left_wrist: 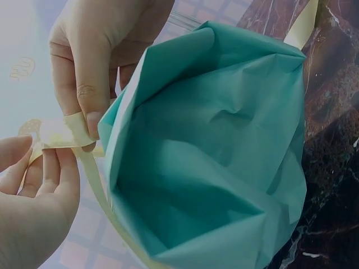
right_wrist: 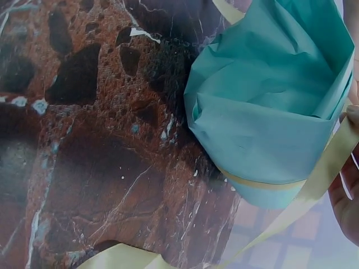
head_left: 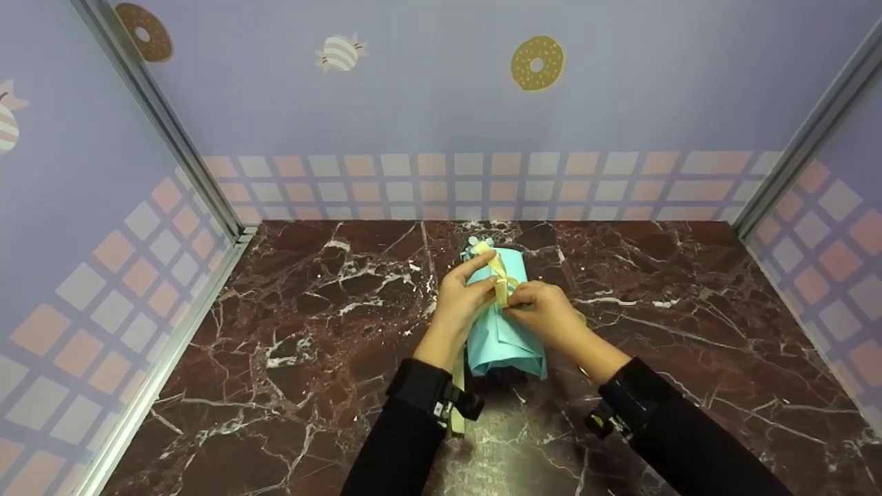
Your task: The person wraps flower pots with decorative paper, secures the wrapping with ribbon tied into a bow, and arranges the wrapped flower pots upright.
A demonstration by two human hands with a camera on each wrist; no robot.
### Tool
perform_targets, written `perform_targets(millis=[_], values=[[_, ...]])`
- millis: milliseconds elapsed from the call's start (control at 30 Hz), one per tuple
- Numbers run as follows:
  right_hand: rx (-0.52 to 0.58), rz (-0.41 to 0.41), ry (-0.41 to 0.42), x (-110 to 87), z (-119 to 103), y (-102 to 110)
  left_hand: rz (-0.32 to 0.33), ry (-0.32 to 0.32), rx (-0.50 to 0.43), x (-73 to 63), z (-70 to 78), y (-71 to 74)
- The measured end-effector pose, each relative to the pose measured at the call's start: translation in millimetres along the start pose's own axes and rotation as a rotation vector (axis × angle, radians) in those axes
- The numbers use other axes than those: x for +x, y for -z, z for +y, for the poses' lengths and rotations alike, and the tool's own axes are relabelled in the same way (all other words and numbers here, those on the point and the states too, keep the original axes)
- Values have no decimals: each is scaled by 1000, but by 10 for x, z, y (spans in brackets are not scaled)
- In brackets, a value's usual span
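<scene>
A light-blue paper-wrapped bouquet (head_left: 499, 331) lies on the table, small pale-blue blossoms (head_left: 480, 242) showing at its far end. Round its middle runs a pale yellow ribbon (head_left: 501, 293), crossed and looped at the front. My left hand (head_left: 463, 289) pinches one part of the ribbon from the left, thumb and fingers around it in the left wrist view. From the right, my right hand (head_left: 548, 310) pinches another part between thumb and fingers, close to the crossing. The wrap's hollow, folded lower end (left_wrist: 213, 123) faces the wrist cameras.
One ribbon tail (head_left: 458, 399) trails beside my left forearm; another length (right_wrist: 120, 258) hangs at the right. The brown marbled table (head_left: 310, 344) meets patterned lilac walls (head_left: 441, 103) on three sides. Black sleeves and wrist cameras (head_left: 468, 403) sit near the bouquet's lower end.
</scene>
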State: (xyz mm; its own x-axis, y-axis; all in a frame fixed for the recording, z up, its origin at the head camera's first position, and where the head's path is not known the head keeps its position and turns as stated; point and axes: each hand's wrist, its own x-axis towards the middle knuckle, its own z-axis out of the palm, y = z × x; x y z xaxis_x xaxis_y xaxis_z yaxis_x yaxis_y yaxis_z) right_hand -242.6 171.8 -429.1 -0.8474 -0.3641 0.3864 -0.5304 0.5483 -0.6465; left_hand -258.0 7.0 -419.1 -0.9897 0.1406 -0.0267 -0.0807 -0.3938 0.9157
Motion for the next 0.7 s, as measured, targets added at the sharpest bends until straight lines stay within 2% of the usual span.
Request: perform_targets(millis=[200,400,500,700], values=[[29,3,-10,9,-40,-1,-28,23,-1,-9,-29,-15],[5,3,-1,0,-38,8,-46,24,-33,-22,-10,0],[31,-11,-52,-24,-24,30,-37,23,-52,-14,3,9],[115,-6,-190,-60,7,87,12,-13,-19,18,-6,31]])
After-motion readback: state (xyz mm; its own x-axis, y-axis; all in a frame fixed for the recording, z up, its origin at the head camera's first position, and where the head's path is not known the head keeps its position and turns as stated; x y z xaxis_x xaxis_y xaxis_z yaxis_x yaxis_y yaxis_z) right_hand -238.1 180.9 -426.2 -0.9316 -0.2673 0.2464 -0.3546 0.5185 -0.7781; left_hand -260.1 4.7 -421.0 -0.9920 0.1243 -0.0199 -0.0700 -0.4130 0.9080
